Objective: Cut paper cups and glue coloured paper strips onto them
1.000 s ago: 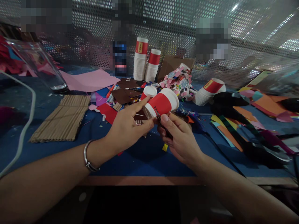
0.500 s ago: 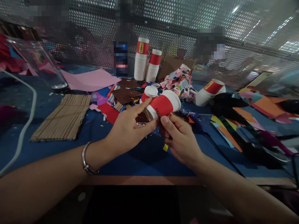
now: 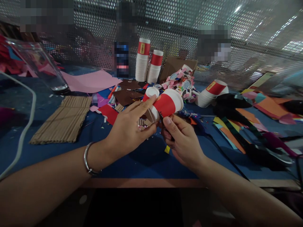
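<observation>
A red-and-white paper cup [image 3: 168, 102] lies tipped on its side in the air, its wide rim toward the upper right. My left hand [image 3: 129, 126] grips its narrow base between the fingers above and the thumb below. My right hand [image 3: 183, 135] is closed just under the cup, thumb pressed to the curled fingers. A small dark tip shows between its fingertips and the cup, too hidden to name. Small dark marks run along the lower red edge there. Behind my left fingertips stands a second red-and-white cup [image 3: 151, 92], partly covered.
Corrugated cardboard [image 3: 62, 119] lies at left, near a glass vase [image 3: 50, 69] and a white cable [image 3: 29, 116]. Cup stacks [image 3: 142, 63] stand at the back beside a pile of paper-covered pieces [image 3: 181, 78]. Coloured paper [image 3: 227, 132] and a black strapped object [image 3: 265, 154] lie right.
The held cup has turned slightly, bringing a bit of gold print into sight on its upper side. My left fingers have shifted a little over its base. My right hand stays nearly in place.
</observation>
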Tool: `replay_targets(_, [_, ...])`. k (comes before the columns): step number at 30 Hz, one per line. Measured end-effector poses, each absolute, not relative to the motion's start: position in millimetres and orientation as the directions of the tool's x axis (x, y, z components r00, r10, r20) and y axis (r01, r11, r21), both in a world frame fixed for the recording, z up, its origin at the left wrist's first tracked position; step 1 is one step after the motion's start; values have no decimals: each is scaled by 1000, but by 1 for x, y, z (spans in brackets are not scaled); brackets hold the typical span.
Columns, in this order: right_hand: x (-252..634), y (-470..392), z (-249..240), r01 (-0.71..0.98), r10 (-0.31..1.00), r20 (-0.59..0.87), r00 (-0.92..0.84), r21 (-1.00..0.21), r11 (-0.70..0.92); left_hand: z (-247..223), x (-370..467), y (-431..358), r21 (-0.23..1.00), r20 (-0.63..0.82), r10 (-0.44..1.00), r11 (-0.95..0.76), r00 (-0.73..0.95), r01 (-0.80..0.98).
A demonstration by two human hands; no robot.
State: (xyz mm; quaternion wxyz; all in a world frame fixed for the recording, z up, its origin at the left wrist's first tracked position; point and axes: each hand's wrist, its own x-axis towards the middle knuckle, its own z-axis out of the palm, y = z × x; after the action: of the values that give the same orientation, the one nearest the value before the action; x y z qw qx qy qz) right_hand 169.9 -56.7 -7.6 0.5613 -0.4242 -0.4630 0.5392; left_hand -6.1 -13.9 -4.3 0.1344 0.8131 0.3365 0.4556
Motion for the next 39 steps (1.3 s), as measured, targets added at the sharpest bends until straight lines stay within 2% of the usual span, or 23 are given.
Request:
replay_targets(3, [171, -58, -8, -206, 996, 84, -22, -975, 77, -3, -6, -16, 522, 658, 663, -743, 357, 418])
replay_targets(6, [172, -59, -8, -188, 995, 100, -17, -978, 95, -3, -5, -18, 661, 603, 731, -682, 318, 314])
replay_targets(9, [172, -58, -8, -175, 994, 106, -6, -979, 103, -4, -1, -17, 891, 415, 863, -450, 289, 65])
replay_targets(12, [173, -56, -9, -153, 995, 95, -6, -984, 93, -5, 1, -13, 960, 278, 903, -276, 328, -53])
replay_targets(16, [173, -54, -11, -130, 995, 95, -4, -987, 94, -4, 1, -13, 958, 279, 901, -287, 332, -24])
replay_targets(22, [174, -55, -13, -127, 996, 88, 6, -988, 88, -5, 2, -16, 924, 362, 902, -381, 233, 37])
replay_targets(32, [176, -56, -16, -72, 991, 135, 22, -988, 136, -5, 3, -20, 910, 356, 900, -395, 253, 124])
replay_targets(39, [174, -55, -15, -81, 989, 137, 48, -987, 141, -6, 2, -19, 871, 409, 882, -454, 233, 188])
